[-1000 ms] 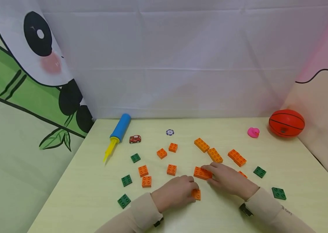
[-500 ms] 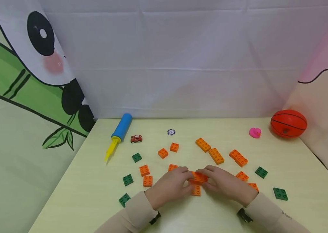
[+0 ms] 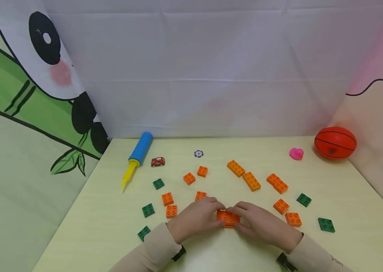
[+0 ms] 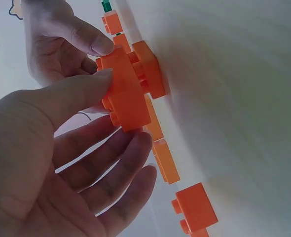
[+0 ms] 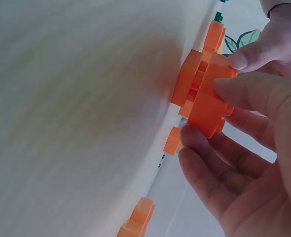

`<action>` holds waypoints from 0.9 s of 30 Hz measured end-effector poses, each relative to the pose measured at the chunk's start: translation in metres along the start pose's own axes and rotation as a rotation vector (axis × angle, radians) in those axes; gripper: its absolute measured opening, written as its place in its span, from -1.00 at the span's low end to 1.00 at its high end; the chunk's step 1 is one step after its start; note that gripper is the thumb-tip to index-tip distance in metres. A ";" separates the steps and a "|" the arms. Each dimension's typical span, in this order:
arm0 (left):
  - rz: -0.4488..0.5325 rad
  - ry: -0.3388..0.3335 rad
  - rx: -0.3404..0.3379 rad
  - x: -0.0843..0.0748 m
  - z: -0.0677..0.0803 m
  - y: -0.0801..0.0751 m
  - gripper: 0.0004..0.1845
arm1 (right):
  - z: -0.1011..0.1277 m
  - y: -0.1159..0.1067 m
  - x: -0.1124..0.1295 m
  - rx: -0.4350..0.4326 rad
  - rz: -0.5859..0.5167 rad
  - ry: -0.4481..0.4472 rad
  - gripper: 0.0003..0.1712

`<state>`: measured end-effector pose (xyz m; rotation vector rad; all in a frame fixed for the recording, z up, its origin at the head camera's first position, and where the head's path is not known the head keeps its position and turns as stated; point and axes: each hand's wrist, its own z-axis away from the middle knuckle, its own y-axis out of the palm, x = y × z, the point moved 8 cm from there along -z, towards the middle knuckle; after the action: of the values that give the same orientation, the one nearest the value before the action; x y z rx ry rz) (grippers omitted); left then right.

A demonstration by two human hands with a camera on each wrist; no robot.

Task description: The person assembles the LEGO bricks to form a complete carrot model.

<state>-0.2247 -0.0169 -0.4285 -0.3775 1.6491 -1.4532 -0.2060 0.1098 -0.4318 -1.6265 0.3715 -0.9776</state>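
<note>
One left hand (image 3: pixel 199 220) and one right hand (image 3: pixel 262 223), both bare, pinch opposite ends of a long, rectangular orange plastic brick (image 3: pixel 228 218) near the front of a pale, smooth-topped table (image 3: pixel 93 230). The grip is narrow: in the wrist views each thumb presses the brick's near side, and the left hand's fingertips meet its far lower edge. Just beneath it, on the tabletop, is a smaller, block-shaped orange plastic brick (image 4: pixel 154 71).

Half a second ago the long brick was farther from the person, behind the small one; now it has come forward over it and hides most of it in the head view. Both wrist views show round studs in the space between the two, so the long brick appears lined up above the small one but not yet pressed down. My judgement is that the pair is at the point of being stacked, with the fit unconfirmed.

Around them lie loose pieces: square orange plastic bricks (image 3: pixel 171 211) to either side, flat square green plastic bricks (image 3: pixel 148 210) farther out, and two long yellowish-orange plastic bricks (image 3: pixel 251 181) beyond the hands. At the back right rests a shiny red-orange ball with black lines (image 3: pixel 335 143).
</note>
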 end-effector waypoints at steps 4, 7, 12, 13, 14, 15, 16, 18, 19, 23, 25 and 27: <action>0.017 0.029 -0.002 0.000 0.000 0.002 -0.67 | 0.002 0.000 0.001 -0.019 0.014 -0.016 -0.58; 0.027 0.022 0.015 0.001 0.000 0.005 -0.67 | 0.002 0.000 0.002 -0.024 0.010 -0.032 -0.61; 0.062 -0.003 0.043 0.002 -0.001 0.008 -0.65 | 0.002 -0.001 0.001 -0.013 -0.004 -0.031 -0.62; 0.064 0.000 0.044 0.002 -0.001 0.008 -0.65 | 0.002 -0.002 0.001 -0.010 -0.011 -0.025 -0.61; 0.067 0.002 0.044 0.002 -0.001 0.008 -0.66 | 0.002 -0.002 0.000 -0.005 -0.020 -0.018 -0.61; 0.068 0.003 0.042 0.002 -0.002 0.008 -0.67 | 0.001 -0.003 -0.001 -0.002 -0.031 -0.009 -0.60; 0.070 0.003 0.042 0.002 -0.003 0.008 -0.68 | 0.001 -0.003 -0.002 0.002 -0.044 0.001 -0.60; 0.067 0.003 0.041 0.003 -0.004 0.008 -0.69 | 0.000 -0.003 -0.005 0.014 -0.064 0.024 -0.58; 0.066 0.003 0.041 0.003 -0.005 0.007 -0.70 | -0.001 -0.004 -0.006 0.019 -0.075 0.035 -0.58; 0.071 -0.002 0.051 0.004 -0.007 0.007 -0.70 | -0.004 -0.003 -0.008 0.038 -0.097 0.056 -0.57; 0.070 0.001 0.051 0.004 -0.008 0.006 -0.70 | -0.005 -0.003 -0.008 0.038 -0.103 0.057 -0.57; 0.064 -0.002 0.052 0.005 -0.009 0.004 -0.70 | -0.006 -0.003 -0.008 0.034 -0.105 0.051 -0.57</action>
<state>-0.2331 -0.0134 -0.4352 -0.2943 1.6046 -1.4445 -0.2161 0.1124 -0.4318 -1.6057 0.3053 -1.1008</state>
